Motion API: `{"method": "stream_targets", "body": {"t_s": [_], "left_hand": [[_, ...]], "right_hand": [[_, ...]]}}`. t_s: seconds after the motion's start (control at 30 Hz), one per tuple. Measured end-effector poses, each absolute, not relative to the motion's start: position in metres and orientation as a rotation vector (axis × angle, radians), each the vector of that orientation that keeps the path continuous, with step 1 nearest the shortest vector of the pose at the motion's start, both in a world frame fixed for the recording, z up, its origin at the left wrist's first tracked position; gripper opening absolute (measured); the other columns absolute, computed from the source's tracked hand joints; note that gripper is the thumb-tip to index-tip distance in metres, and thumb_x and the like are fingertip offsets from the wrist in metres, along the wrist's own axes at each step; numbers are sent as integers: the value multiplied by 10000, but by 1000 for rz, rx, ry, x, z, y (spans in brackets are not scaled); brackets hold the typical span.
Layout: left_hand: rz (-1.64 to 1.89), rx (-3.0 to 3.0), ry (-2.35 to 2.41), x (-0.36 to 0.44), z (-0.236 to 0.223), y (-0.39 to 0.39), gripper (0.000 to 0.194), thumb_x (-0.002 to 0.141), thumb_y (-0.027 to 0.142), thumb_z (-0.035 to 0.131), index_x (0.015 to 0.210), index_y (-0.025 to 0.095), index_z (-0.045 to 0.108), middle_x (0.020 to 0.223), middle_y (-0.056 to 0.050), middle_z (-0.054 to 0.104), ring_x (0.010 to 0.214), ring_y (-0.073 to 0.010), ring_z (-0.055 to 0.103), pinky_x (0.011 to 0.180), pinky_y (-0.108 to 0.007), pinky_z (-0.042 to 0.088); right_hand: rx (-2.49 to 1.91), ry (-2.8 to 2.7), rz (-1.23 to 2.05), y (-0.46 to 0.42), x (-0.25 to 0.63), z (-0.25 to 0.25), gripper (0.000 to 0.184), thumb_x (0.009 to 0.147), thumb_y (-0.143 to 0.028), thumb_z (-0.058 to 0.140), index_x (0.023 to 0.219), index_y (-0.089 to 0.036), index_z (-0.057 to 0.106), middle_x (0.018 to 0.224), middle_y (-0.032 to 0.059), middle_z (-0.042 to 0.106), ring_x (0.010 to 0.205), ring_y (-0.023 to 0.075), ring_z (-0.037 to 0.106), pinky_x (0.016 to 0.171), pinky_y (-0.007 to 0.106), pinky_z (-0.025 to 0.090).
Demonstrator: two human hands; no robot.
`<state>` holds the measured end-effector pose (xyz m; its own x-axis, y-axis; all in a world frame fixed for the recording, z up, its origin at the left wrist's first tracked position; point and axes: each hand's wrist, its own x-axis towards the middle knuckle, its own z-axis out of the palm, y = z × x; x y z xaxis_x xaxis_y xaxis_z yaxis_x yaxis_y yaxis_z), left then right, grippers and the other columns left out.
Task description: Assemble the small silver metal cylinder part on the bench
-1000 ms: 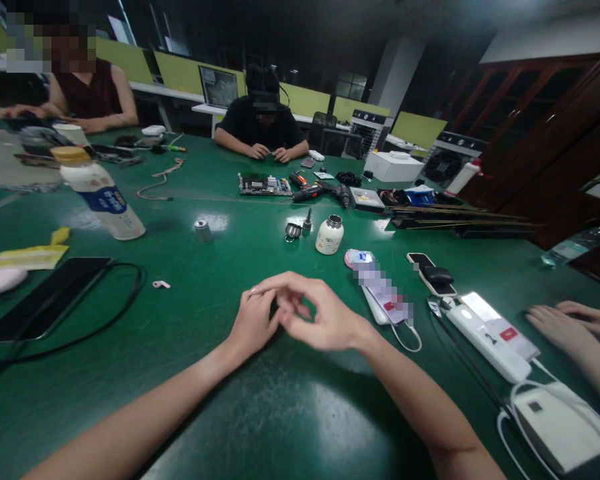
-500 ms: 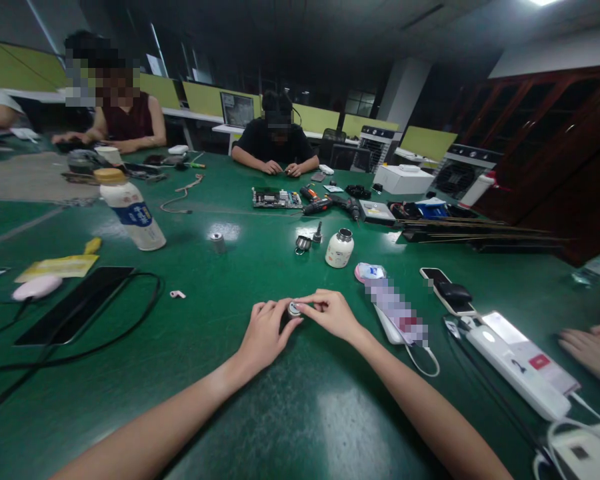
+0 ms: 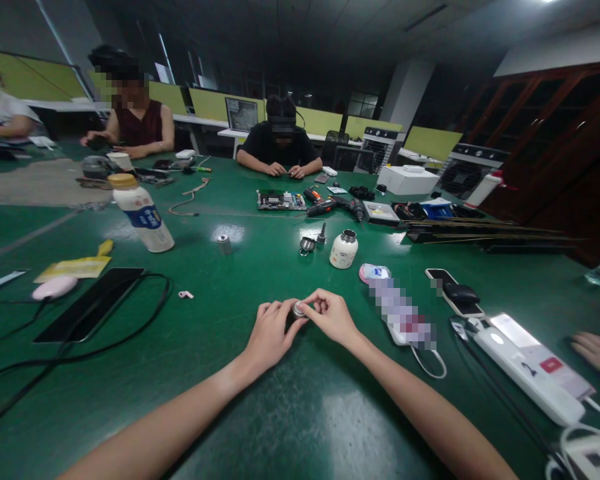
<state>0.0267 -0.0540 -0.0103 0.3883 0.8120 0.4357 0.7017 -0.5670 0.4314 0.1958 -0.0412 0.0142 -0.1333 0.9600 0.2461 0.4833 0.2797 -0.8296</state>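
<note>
My left hand (image 3: 271,333) curls around a small round metal piece (image 3: 298,309), thumb on its near side and fingers on its far side. Thumb and index finger of my right hand (image 3: 333,318) pinch at the top and right edge of the same piece; its lower part is hidden. Farther off stand a short cream bottle (image 3: 343,250) with an uncovered metal neck and, left of it, small dark metal parts (image 3: 307,246). A small silver cylinder (image 3: 224,245) sits upright on the green table (image 3: 240,280).
To the left are a tilted-looking drink bottle (image 3: 145,217), a black tablet (image 3: 90,303) with a cable and a pink earbud (image 3: 185,294). On the right lie a phone (image 3: 455,293) and a power strip (image 3: 527,373). Electric screwdrivers (image 3: 325,205) and a circuit board (image 3: 281,199) are near a person opposite.
The view has turned slightly left, so things appear farther right. My right fingertips have shifted a little on the round piece, whose top looks lighter; my left hand keeps its grip.
</note>
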Motion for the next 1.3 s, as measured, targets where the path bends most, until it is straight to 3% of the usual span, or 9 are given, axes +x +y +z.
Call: {"method": "stream_targets", "body": {"t_s": [0.17, 0.3, 0.47, 0.67, 0.77, 0.97, 1.1, 1.3], "left_hand": [[918, 2463, 1363, 27, -9, -54, 236, 928, 334, 522, 1114, 190, 539, 937, -52, 663, 886, -229, 585, 814, -384, 376], [952, 2464, 1351, 27, -9, -54, 229, 932, 336, 516, 1113, 200, 545, 946, -45, 665, 867, -215, 588, 808, -373, 379], [963, 2469, 1361, 27, -12, -54, 253, 931, 342, 523, 1145, 210, 538, 984, -51, 668, 889, -218, 589, 815, -371, 377], [944, 2450, 1349, 26, -11, -53, 277, 930, 359, 523, 1167, 217, 521, 1029, -54, 666, 909, -222, 585, 832, -383, 367], [933, 2438, 1345, 26, -10, -53, 267, 931, 363, 520, 1152, 215, 529, 1032, -53, 665, 912, -221, 585, 836, -382, 368], [954, 2431, 1345, 26, -10, -54, 275, 931, 372, 514, 1145, 202, 538, 991, -57, 665, 895, -215, 590, 831, -375, 377], [949, 2433, 1343, 26, -9, -54, 256, 933, 353, 516, 1140, 205, 536, 1003, -53, 669, 897, -212, 591, 822, -371, 375], [924, 2433, 1336, 26, -10, -54, 272, 930, 334, 526, 1166, 199, 519, 1041, -62, 667, 924, -218, 590, 838, -380, 369]], "right_hand": [[-1254, -1847, 671, -42, 196, 13, 222, 855, -371, 612, 973, -239, 746, 660, -22, 539, 519, 79, 382, 500, 212, 290], [-1246, -1774, 681, -41, 194, 8, 232, 819, -419, 652, 893, -231, 765, 673, -9, 550, 512, 79, 379, 487, 218, 288], [-1267, -1626, 828, -37, 191, 5, 332, 729, -497, 717, 708, -167, 689, 594, -30, 526, 479, 67, 353, 454, 213, 266], [-1074, -1652, 1258, -29, 203, 14, 448, 855, -581, 498, 853, -162, 657, 634, -18, 558, 490, 82, 444, 477, 213, 353], [-1067, -1719, 1321, -26, 209, 19, 419, 816, -549, 576, 891, -149, 677, 697, 4, 604, 520, 80, 460, 498, 210, 370], [-1160, -1823, 1164, -30, 207, 21, 387, 793, -466, 654, 1024, -165, 727, 618, -10, 601, 507, 71, 398, 469, 188, 299], [-1192, -1834, 1003, -33, 204, 20, 313, 791, -438, 666, 935, -175, 759, 640, 3, 629, 506, 72, 400, 478, 197, 312], [-1242, -1693, 944, -35, 196, 12, 271, 748, -415, 711, 786, -147, 712, 565, -25, 552, 483, 72, 414, 459, 193, 322]]}}
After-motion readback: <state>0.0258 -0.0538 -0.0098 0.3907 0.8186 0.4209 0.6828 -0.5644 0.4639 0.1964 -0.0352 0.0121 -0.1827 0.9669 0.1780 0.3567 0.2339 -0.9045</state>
